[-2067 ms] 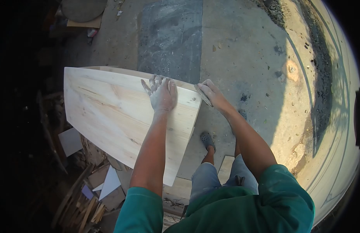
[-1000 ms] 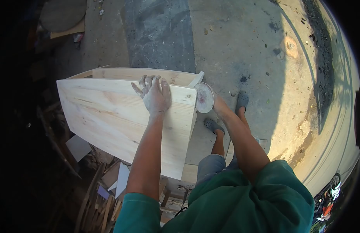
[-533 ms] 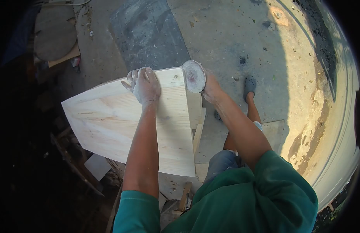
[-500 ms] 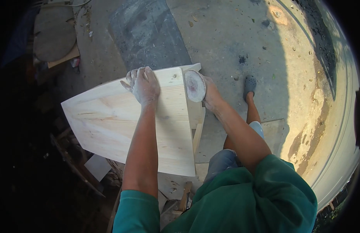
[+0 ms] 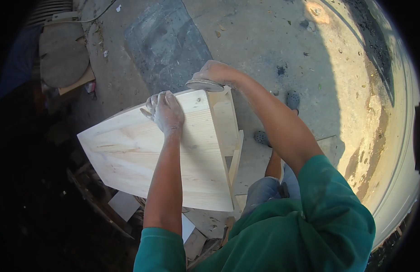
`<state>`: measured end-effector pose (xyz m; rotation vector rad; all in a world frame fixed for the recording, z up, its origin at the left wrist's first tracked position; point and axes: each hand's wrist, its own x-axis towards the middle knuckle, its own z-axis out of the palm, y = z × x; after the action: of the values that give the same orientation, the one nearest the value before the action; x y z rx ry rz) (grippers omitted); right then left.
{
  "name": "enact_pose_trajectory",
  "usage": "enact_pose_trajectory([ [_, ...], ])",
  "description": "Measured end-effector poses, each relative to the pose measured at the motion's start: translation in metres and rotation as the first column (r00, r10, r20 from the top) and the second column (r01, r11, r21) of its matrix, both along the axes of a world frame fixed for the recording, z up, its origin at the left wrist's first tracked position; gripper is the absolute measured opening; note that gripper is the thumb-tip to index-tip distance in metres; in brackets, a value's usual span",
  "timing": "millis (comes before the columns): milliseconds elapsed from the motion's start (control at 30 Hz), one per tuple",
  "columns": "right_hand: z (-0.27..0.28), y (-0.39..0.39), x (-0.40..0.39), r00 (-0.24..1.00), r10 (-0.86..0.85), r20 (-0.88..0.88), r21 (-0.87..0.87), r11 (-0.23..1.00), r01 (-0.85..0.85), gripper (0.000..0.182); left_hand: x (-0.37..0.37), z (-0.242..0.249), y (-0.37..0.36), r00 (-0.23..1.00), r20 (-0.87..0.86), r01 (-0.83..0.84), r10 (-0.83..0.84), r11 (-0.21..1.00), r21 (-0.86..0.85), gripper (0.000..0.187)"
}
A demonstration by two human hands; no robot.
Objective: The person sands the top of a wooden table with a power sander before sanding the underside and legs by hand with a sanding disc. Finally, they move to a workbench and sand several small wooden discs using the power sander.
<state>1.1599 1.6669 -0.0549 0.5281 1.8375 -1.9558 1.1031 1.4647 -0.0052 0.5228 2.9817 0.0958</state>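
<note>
A pale wooden piece [image 5: 160,149] with a broad flat top tapers to the left. Dusty with white powder, my left hand [image 5: 167,113] rests on its far edge, fingers bent over the edge and slightly apart. My right hand [image 5: 214,72] grips a round, flat disc-like pad [image 5: 205,85] from behind, at the far right corner of the wood. The disc now appears nearly edge-on, close against that corner. Lighter wooden framing [image 5: 225,122] shows beneath the top on the right side.
A dark grey sheet [image 5: 167,41] lies on the concrete floor beyond the wood. An oval board [image 5: 64,54] stands at the upper left. Scrap pieces, including a white panel [image 5: 124,205], are at the lower left. My shoes [image 5: 293,99] show at the right.
My right hand has moved up and left with the disc, from the right side to the far corner, turning it from face-on to edge-on. The left hand stays on the wood. Both feet now show.
</note>
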Motion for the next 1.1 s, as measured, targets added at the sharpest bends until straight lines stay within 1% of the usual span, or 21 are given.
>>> enact_pose_trajectory([
  [67, 0.016, 0.005, -0.023, 0.980, 0.198, 0.005, 0.083, 0.977, -0.198, 0.029, -0.002, -0.003, -0.002, 1.000, 0.001, -0.007, 0.007, 1.000, 0.013, 0.048],
  [167, -0.001, -0.005, -0.048, 0.946, 0.320, 0.046, 0.007, 0.947, -0.320, 0.029, 0.000, 0.000, 0.000, 1.000, -0.002, 0.005, -0.004, 1.000, 0.028, 0.047],
  [267, -0.010, 0.011, -0.017, 0.985, 0.170, 0.001, -0.141, 0.976, -0.168, 0.029, -0.004, -0.005, -0.003, 1.000, 0.017, -0.012, 0.013, 1.000, -0.017, 0.042],
  [300, -0.030, 0.019, 0.000, 0.998, 0.058, 0.012, -0.255, 0.966, -0.053, 0.032, -0.007, -0.005, -0.001, 1.000, 0.011, -0.004, 0.004, 1.000, -0.010, 0.041],
  [333, -0.058, 0.021, 0.021, 0.998, -0.047, 0.044, -0.372, 0.926, 0.060, 0.034, -0.006, -0.003, 0.000, 1.000, 0.011, 0.000, 0.000, 1.000, -0.014, 0.041],
  [367, -0.075, 0.019, 0.040, 0.963, -0.227, 0.142, -0.434, 0.861, 0.267, 0.037, -0.004, -0.001, -0.002, 1.000, 0.012, 0.001, -0.001, 1.000, -0.022, 0.041],
  [400, -0.081, 0.013, 0.052, 0.886, -0.390, 0.251, -0.469, 0.752, 0.464, 0.039, -0.003, 0.002, -0.003, 1.000, 0.026, 0.001, -0.001, 1.000, -0.011, 0.040],
  [433, -0.077, 0.002, 0.052, 0.891, -0.414, 0.190, -0.231, 0.863, 0.450, 0.039, -0.003, 0.004, -0.001, 0.999, 0.036, 0.003, -0.003, 1.000, 0.003, 0.039],
  [467, -0.070, -0.012, 0.048, 0.900, -0.419, 0.118, 0.026, 0.908, 0.419, 0.039, -0.005, 0.005, 0.001, 0.999, 0.045, 0.004, -0.005, 1.000, 0.017, 0.038],
  [500, -0.066, -0.023, 0.044, 0.915, -0.402, 0.042, 0.283, 0.883, 0.375, 0.039, -0.007, 0.003, 0.002, 0.999, 0.037, 0.018, -0.019, 0.999, 0.034, 0.036],
  [600, -0.070, -0.047, 0.031, 0.969, -0.246, -0.010, 0.389, 0.892, 0.230, 0.037, -0.007, -0.002, -0.002, 0.999, 0.027, 0.023, -0.024, 0.998, 0.060, 0.032],
  [667, -0.133, -0.041, 0.030, 0.972, -0.227, 0.053, 0.387, 0.902, 0.190, 0.038, -0.010, -0.002, 0.001, 0.999, 0.034, 0.018, -0.021, 0.998, 0.066, 0.030],
  [733, -0.224, -0.035, 0.029, 0.972, -0.193, 0.132, 0.399, 0.908, 0.126, 0.038, -0.014, -0.004, 0.001, 0.999, 0.026, 0.035, -0.037, 0.996, 0.082, 0.030],
  [767, -0.262, -0.036, 0.025, 0.967, -0.166, 0.193, 0.410, 0.909, 0.074, 0.039, -0.013, -0.004, 0.000, 0.999, 0.032, 0.039, -0.042, 0.995, 0.087, 0.030],
  [800, -0.274, -0.035, 0.013, 0.967, -0.053, 0.249, 0.399, 0.915, -0.053, 0.039, -0.013, -0.005, 0.001, 0.999, 0.035, 0.035, -0.038, 0.996, 0.077, 0.030],
  [867, -0.262, -0.017, -0.011, 0.919, 0.158, 0.360, 0.364, 0.884, -0.295, 0.039, -0.016, -0.003, 0.002, 0.998, 0.052, 0.041, -0.044, 0.997, 0.068, 0.031],
  [933, -0.189, -0.012, -0.014, 0.960, 0.229, 0.160, 0.147, 0.956, -0.253, 0.039, -0.015, -0.002, 0.003, 0.999, 0.050, 0.018, -0.020, 0.999, 0.051, 0.034],
  [967, -0.145, -0.009, -0.016, 0.962, 0.272, 0.024, 0.147, 0.951, -0.272, 0.039, -0.016, -0.004, 0.006, 0.999, 0.036, 0.008, -0.010, 0.999, 0.049, 0.036],
  [1000, -0.119, -0.009, -0.015, 0.945, 0.307, -0.111, 0.139, 0.947, -0.291, 0.040, -0.017, -0.004, 0.007, 0.999, 0.040, 0.009, -0.011, 0.999, 0.050, 0.036],
  [1033, -0.126, -0.010, -0.020, 0.930, 0.358, -0.087, 0.129, 0.929, -0.346, 0.039, -0.018, -0.003, 0.007, 0.999, 0.046, 0.016, -0.018, 0.999, 0.049, 0.036],
  [1100, -0.163, -0.008, -0.040, 0.888, 0.456, -0.056, 0.112, 0.887, -0.448, 0.038, -0.021, -0.005, 0.005, 0.998, 0.056, 0.021, -0.024, 0.998, 0.055, 0.036],
])
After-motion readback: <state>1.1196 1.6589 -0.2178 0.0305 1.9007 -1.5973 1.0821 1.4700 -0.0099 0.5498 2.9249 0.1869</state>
